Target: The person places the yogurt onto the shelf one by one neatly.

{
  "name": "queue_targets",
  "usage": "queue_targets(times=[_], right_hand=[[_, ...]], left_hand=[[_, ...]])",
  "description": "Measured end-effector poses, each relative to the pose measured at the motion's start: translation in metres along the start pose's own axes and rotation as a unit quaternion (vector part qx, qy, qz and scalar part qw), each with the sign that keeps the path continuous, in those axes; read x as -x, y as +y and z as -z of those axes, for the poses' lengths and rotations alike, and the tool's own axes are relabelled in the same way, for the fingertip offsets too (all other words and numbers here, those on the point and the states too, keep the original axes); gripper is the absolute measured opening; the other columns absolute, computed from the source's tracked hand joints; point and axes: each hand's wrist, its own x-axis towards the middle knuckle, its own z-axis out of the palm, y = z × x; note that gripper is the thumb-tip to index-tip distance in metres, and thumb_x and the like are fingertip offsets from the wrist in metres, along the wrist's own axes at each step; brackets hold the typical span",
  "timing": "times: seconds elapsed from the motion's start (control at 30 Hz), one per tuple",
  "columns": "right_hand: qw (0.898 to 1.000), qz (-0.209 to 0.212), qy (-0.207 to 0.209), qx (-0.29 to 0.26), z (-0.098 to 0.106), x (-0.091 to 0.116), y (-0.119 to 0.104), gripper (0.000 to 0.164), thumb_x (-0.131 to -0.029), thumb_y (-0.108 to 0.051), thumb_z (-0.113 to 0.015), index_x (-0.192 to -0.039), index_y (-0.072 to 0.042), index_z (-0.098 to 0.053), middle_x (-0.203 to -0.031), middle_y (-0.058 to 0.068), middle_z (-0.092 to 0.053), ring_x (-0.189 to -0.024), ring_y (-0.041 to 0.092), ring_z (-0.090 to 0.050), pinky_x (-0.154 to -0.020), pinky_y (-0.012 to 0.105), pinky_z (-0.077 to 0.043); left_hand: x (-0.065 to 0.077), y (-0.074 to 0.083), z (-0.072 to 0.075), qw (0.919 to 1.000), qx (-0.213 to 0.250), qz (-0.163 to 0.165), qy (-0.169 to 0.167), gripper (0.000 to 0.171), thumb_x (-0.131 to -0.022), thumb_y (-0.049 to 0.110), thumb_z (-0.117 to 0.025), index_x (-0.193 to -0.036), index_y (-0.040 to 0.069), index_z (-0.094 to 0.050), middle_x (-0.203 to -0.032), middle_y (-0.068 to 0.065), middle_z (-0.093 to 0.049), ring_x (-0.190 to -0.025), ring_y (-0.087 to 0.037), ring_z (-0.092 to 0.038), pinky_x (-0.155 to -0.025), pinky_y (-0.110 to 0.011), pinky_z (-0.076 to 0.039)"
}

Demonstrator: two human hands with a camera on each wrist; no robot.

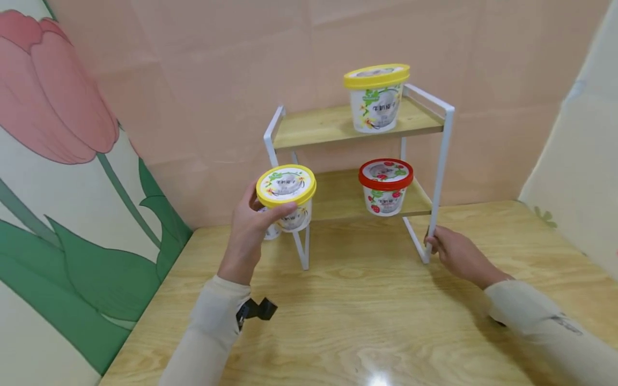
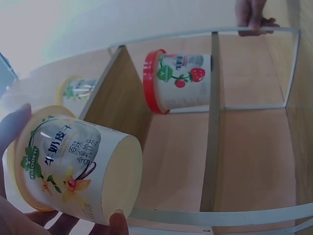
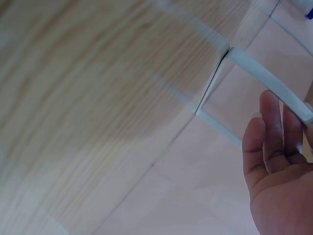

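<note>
while clamping a round white yellow-lidded tub (image 1: 287, 187) in the left hand (image 1: 247, 225), gripping a white-framed wooden rack (image 1: 442, 161) with the right hand (image 1: 456, 252).
held near-upright, left of frame centre, in front of the left post (image 1: 271, 151).

The front tub (image 1: 296, 219) and the topmost tub (image 1: 376, 110) are coloured white, topped in yellow, and printed with green leaves, yellow-orange flowers and dark lettering. The red-topped tub (image 1: 384, 202) is patterned with red strawberries and green leaves on white. The rack's frame (image 1: 440, 171) is finished in white; its shelves (image 1: 309, 128) and the table (image 1: 362, 311) are patterned in yellowish-brown wood grain. The back wall (image 1: 217, 80) is coloured peach-pink; the side panel (image 1: 29, 153) is decorated with a pink tulip (image 1: 67, 102).
</note>
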Motion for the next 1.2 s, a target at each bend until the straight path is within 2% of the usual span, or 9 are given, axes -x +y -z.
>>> queue_targets(times=[0.33,0.53,0.7,0.83,0.97,1.2], right_hand=[[1.0,-0.009,-0.007,0.001,0.0,0.004,0.002,0.006,-0.1,-0.005,-0.055,-0.094,-0.005,-0.058,-0.08,0.006,-0.067,-0.073,0.024,-0.068,-0.064,0.042,-0.055],[1.0,-0.012,-0.017,-0.009,0.0,0.001,0.002,0.009,-0.102,-0.008,-0.053,-0.095,-0.004,-0.058,-0.083,0.007,-0.068,-0.075,0.024,-0.068,-0.065,0.044,-0.055],[0.999,-0.017,-0.028,-0.01,0.0,0.0,0.003,0.011,-0.103,-0.01,-0.051,-0.096,-0.004,-0.058,-0.083,0.006,-0.067,-0.075,0.023,-0.067,-0.064,0.04,-0.054],[1.0,-0.009,-0.016,-0.003,0.0,0.001,0.003,0.009,-0.102,-0.008,-0.053,-0.095,-0.005,-0.058,-0.081,0.005,-0.066,-0.074,0.022,-0.066,-0.064,0.039,-0.054],[1.0,0.001,0.001,0.002,0.0,0.0,0.002,0.007,-0.1,-0.006,-0.055,-0.093,-0.006,-0.058,-0.08,0.005,-0.067,-0.074,0.022,-0.067,-0.065,0.042,-0.055],[1.0,-0.003,0.0,0.0,-0.002,0.0,0.002,0.008,-0.1,-0.006,-0.056,-0.093,-0.006,-0.059,-0.079,0.004,-0.066,-0.073,0.02,-0.066,-0.064,0.038,-0.054]], left_hand=[[-0.007,0.007,-0.004,0.9999,-0.007,-0.009,0.006,0.082,-0.075,0.027,-0.084,-0.146,0.029,-0.044,-0.131,0.0,-0.058,-0.12,-0.021,-0.052,-0.102,-0.041,-0.047],[-0.01,0.016,-0.002,0.9997,0.011,-0.02,0.0,0.078,-0.077,0.026,-0.083,-0.145,0.029,-0.045,-0.132,-0.001,-0.058,-0.121,-0.022,-0.053,-0.102,-0.042,-0.048],[-0.013,0.023,-0.001,0.9996,0.009,-0.026,0.003,0.075,-0.077,0.027,-0.083,-0.144,0.03,-0.047,-0.131,-0.001,-0.06,-0.12,-0.022,-0.054,-0.102,-0.043,-0.047],[-0.013,0.027,-0.001,0.9996,0.0,-0.027,0.005,0.075,-0.077,0.029,-0.083,-0.142,0.031,-0.048,-0.13,-0.001,-0.06,-0.119,-0.021,-0.053,-0.103,-0.044,-0.046],[-0.013,0.029,0.0,0.9995,0.004,-0.032,0.002,0.075,-0.078,0.027,-0.083,-0.143,0.032,-0.046,-0.131,0.0,-0.059,-0.121,-0.021,-0.053,-0.105,-0.045,-0.044],[-0.014,0.036,0.0,0.9994,0.006,-0.035,0.002,0.076,-0.079,0.029,-0.083,-0.145,0.033,-0.045,-0.132,0.001,-0.058,-0.122,-0.02,-0.053,-0.104,-0.042,-0.046]])
